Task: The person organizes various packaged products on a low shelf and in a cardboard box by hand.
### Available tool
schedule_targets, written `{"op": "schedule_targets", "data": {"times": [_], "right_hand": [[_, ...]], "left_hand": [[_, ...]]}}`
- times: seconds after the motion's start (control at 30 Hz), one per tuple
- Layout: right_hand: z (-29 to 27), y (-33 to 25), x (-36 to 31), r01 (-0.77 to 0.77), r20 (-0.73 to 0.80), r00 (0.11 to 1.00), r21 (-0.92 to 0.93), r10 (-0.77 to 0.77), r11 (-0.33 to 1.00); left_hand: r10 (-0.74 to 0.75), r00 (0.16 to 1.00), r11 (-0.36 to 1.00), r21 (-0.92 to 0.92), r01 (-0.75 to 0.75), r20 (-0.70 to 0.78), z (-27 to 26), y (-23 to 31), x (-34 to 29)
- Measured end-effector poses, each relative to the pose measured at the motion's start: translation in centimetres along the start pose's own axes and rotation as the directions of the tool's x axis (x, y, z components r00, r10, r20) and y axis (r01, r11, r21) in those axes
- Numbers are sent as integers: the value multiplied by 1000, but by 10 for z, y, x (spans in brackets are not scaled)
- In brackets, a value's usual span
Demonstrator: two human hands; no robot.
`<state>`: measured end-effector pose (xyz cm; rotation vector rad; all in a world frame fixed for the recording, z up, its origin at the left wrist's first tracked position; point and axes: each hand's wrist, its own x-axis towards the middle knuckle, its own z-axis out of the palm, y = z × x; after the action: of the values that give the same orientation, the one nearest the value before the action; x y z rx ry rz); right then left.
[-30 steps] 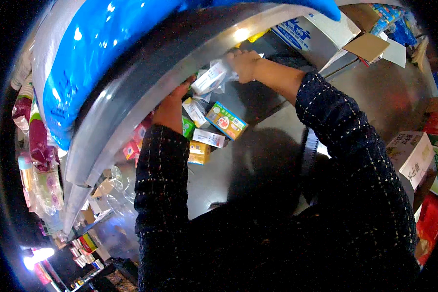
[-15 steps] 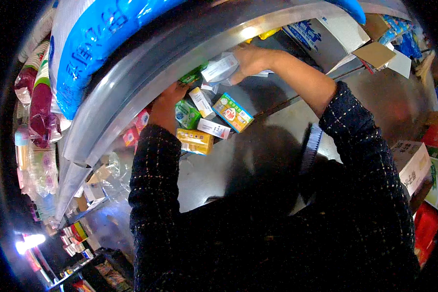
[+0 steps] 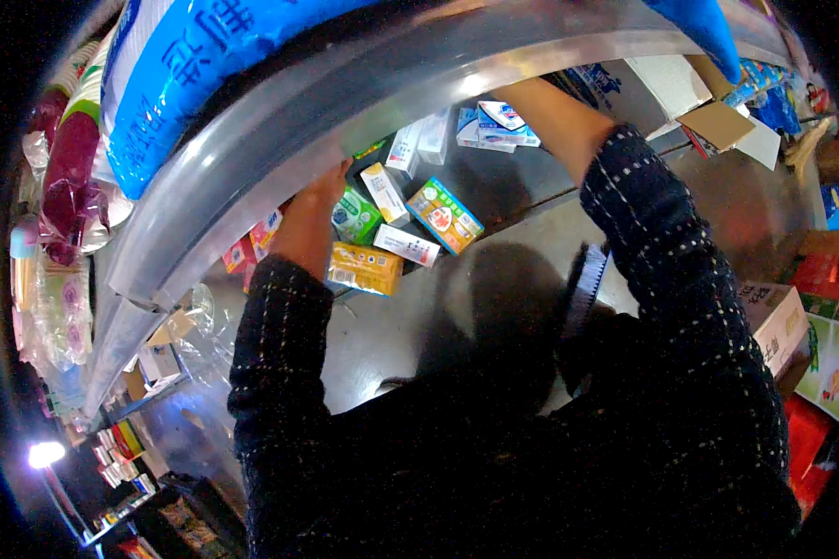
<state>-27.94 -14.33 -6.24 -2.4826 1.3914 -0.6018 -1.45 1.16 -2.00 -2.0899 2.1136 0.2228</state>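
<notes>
My left hand [image 3: 319, 207] reaches under the curved metal edge [image 3: 280, 177], beside a green packet [image 3: 356, 216]; its fingers are hidden. At my right hand [image 3: 520, 93], only the wrist end shows before the metal edge covers the rest. Beside that wrist lie white-and-blue boxes [image 3: 496, 127]. Between my arms stand two white boxes [image 3: 418, 143], a slim white-and-yellow box [image 3: 384, 194] and a blue, green and orange box [image 3: 446, 215]. Nearer me are a small white box [image 3: 407, 245] and a yellow pack [image 3: 364, 269].
A blue bag [image 3: 172, 93] rests above the metal edge. Opened cartons [image 3: 676, 88] stand at the far right. A white-bristled brush [image 3: 584, 279] lies before my right arm. Wrapped cups [image 3: 70, 200] line the left, and a carton [image 3: 774, 321] is by my right elbow.
My right hand has let go of the pale box and gone farther under the metal edge. Two white boxes now stand near where it was. My left hand has shifted slightly left.
</notes>
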Motion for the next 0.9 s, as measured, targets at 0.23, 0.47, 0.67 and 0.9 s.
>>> {"op": "schedule_targets", "data": {"times": [0.23, 0.47, 0.67, 0.9], "right_hand": [[50, 10, 27, -7, 116, 993, -119, 21, 993], [83, 4, 25, 108, 106, 991, -231, -85, 967], [84, -19, 23, -122, 77, 989, -80, 128, 989], [80, -27, -15, -137, 100, 985, -46, 141, 989]], "left_hand": [[116, 984, 675, -717, -175, -132, 42, -8, -57], [-80, 993, 611, -791, -21, -88, 23, 23, -107], [-46, 999, 424, -905, 29, 10, 17, 31, -112], [2, 995, 409, -908, 90, 100, 13, 41, -117]]}}
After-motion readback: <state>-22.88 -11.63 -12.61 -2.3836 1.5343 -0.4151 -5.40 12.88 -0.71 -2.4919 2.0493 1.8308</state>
